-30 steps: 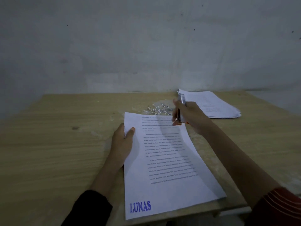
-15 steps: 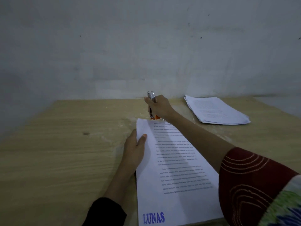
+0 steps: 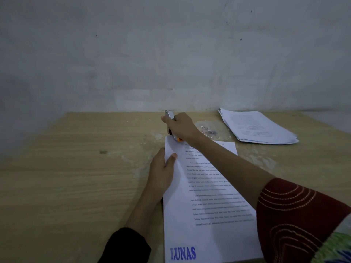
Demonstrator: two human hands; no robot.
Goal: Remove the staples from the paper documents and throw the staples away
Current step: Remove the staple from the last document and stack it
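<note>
The white printed paper document (image 3: 205,196), with the blue stamp "LUNAS" at its near end, lies on the pale wooden table (image 3: 76,177) and serves here as the landmark. The left hand (image 3: 161,171) lies flat on the left edge of this document, fingers together and the thumb on the sheet, and presses it down. The right hand (image 3: 180,128) is closed around a small silver and orange staple remover (image 3: 171,126), and the tip of the tool meets the far left corner of the document. The staple itself is too small to see.

The step in hand seems to be the pulling of the staple from this corner. Just beyond the far right corner of the document lies a little heap of loose silver staples (image 3: 208,132), and further to the right of it rests a stack of white sheets (image 3: 256,128).

The next move probably calls for a firm lever of the tool under the staple while the left hand keeps the sheets from sliding, and then the staple goes to the heap.
</note>
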